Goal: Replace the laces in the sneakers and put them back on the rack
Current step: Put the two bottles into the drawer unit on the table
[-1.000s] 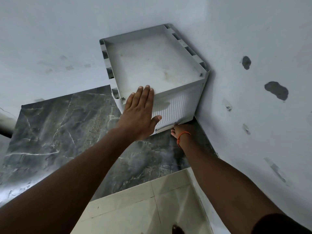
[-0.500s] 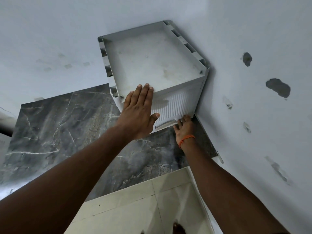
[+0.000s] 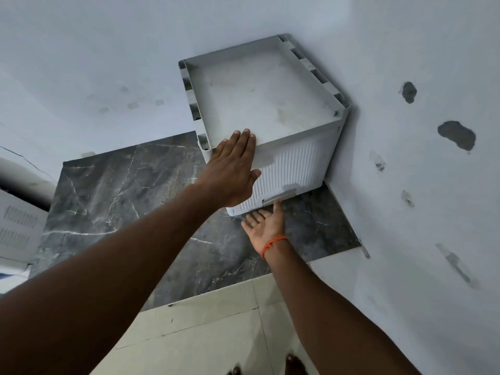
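We're looking down at the rack (image 3: 270, 98), a boxy white plastic unit tucked into the corner where two pale, patchy walls meet. Its top is a shallow square tray with a raised rim and slotted edges, dusty and smudged. Its front is a panel of fine vertical ribs, with a slim bar handle (image 3: 278, 197) along the bottom edge.

The left hand (image 3: 232, 169) lies flat over the rack's front top edge, fingers straight and together, gripping nothing. Below the rack's front, the right hand (image 3: 266, 223) is turned palm up, fingers extended and relaxed. One fingertip reaches the handle's underside, though we can't tell if it hooks it. An orange thread (image 3: 273, 243) circles that wrist.

The rack stands on a dark grey marble slab (image 3: 121, 198) veined in white. Pale glossy tiles (image 3: 211, 334) lie on our side of the slab.
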